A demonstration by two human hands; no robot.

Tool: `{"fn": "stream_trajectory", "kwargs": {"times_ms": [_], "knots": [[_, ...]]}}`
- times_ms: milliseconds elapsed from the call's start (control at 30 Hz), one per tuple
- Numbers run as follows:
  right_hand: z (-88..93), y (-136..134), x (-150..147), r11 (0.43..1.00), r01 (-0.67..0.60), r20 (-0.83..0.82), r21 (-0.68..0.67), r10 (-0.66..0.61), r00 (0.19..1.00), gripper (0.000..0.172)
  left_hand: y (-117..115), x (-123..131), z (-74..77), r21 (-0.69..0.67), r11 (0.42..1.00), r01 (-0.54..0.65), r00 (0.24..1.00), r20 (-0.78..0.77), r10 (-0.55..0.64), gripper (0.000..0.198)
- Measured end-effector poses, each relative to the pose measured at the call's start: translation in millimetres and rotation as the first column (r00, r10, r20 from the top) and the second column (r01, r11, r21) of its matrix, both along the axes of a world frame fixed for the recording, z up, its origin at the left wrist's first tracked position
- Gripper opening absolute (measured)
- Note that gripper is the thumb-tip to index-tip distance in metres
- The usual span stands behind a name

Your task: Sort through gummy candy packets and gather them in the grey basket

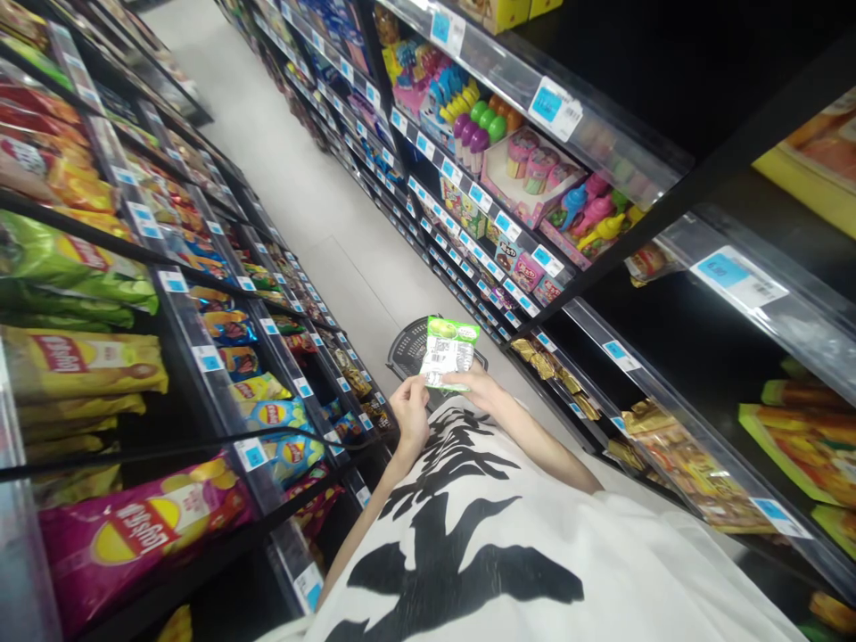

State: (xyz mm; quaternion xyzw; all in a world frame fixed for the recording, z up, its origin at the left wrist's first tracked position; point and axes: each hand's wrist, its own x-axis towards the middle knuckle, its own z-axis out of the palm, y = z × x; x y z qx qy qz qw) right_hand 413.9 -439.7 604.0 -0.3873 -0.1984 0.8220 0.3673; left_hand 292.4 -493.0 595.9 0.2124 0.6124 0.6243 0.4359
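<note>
Both of my hands hold a small green and white snack packet (449, 352) in front of my body, its printed back with a barcode turned up toward me. My left hand (409, 406) pinches the packet's lower left corner. On the other side my right hand (476, 385) grips the lower right part, thumb lying across the front and the other fingers mostly hidden behind it. Just beyond and below the packet is a dark shopping basket (407, 346) with a perforated wall, partly covered by the packet and my hands.
I stand in a narrow shop aisle with a pale floor (334, 232). Shelves of chip bags (147, 530) line the left side. Candy tubs and toys (535, 165) fill shelves on the right, with golden packets (688, 455) lower down. Price tags (739, 267) run along shelf edges.
</note>
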Motion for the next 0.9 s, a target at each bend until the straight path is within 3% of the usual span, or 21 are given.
{"fn": "stream_trajectory", "kwargs": {"times_ms": [533, 900], "knots": [[0.3, -1, 4, 0.999, -0.024, 0.042, 0.038, 0.023, 0.999, 0.063, -4, 3, -5.3, -0.010, 1.000, 0.017, 0.999, -0.030, -0.017, 0.034], [3.0, 9, 25, 0.997, -0.066, 0.013, 0.051, 0.065, 0.998, 0.060, 6, 24, -6.3, -0.003, 0.999, -0.044, 0.999, 0.019, 0.044, 0.029]]}}
